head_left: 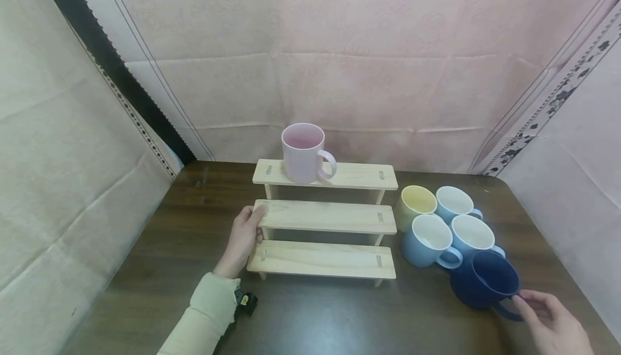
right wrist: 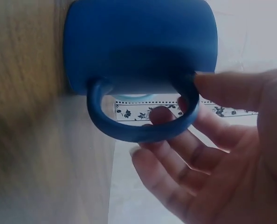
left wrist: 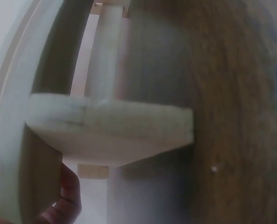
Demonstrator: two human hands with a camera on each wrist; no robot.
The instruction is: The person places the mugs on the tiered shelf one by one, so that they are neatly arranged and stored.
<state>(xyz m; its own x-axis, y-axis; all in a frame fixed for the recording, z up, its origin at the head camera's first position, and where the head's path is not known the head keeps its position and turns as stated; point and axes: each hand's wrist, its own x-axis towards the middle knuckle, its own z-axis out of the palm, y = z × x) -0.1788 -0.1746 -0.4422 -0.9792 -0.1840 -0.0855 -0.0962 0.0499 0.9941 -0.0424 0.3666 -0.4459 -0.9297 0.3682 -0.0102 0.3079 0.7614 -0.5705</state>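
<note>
At the left end of a three-step wooden shelf (head_left: 325, 217), my left hand (head_left: 242, 239) grips the middle board, thumb on top and fingers underneath. In the left wrist view, curled fingers (left wrist: 69, 193) show below the board's end. My right hand (head_left: 555, 322) pinches the handle of a dark blue mug (head_left: 473, 285), thumb at the handle's top. From the right wrist, the fingers (right wrist: 194, 154) show behind the handle (right wrist: 138, 133), and the mug's base is at the wooden table. A lilac mug (head_left: 301, 158) stands upright on the top board, its handle facing right.
Right of the shelf, a yellow mug (head_left: 405, 212) and several light blue mugs (head_left: 422, 250) stand close together behind the dark blue one. Pale cloth (head_left: 301, 75) hangs along the back and both sides of the brown table (head_left: 330, 312).
</note>
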